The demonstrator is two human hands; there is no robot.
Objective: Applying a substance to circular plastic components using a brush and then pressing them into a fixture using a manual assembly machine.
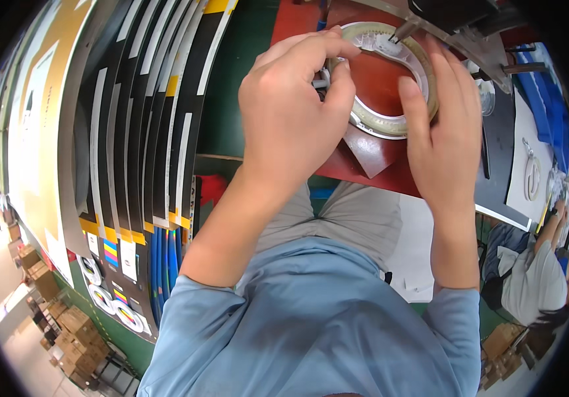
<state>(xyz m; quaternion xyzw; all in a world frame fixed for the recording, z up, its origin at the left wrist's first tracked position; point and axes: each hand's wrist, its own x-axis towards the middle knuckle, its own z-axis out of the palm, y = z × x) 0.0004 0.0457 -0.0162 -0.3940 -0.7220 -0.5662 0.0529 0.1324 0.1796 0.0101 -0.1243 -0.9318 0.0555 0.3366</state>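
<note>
A round, off-white plastic ring [386, 126] lies on a red work surface [377, 83], which shows through its open middle. A curved white band runs along its inside. My left hand [298, 99] is closed at the ring's left edge, thumb and forefinger bent together there; a small grey part pokes out beside them. On the other side, my right hand [444, 126] holds the right rim, thumb over the inner edge and fingers along the outside. Metal prongs [397, 33] of a dark machine [460, 16] reach down to the ring's top.
Tall stacked panels [145, 112], black with white and yellow strips, stand close on my left. A metal bracket [489, 59] juts in at upper right. Beyond it a dark table [496, 152] carries another ring [532, 178]. Another person [536, 278] sits at right. Cardboard boxes [76, 337] are piled lower left.
</note>
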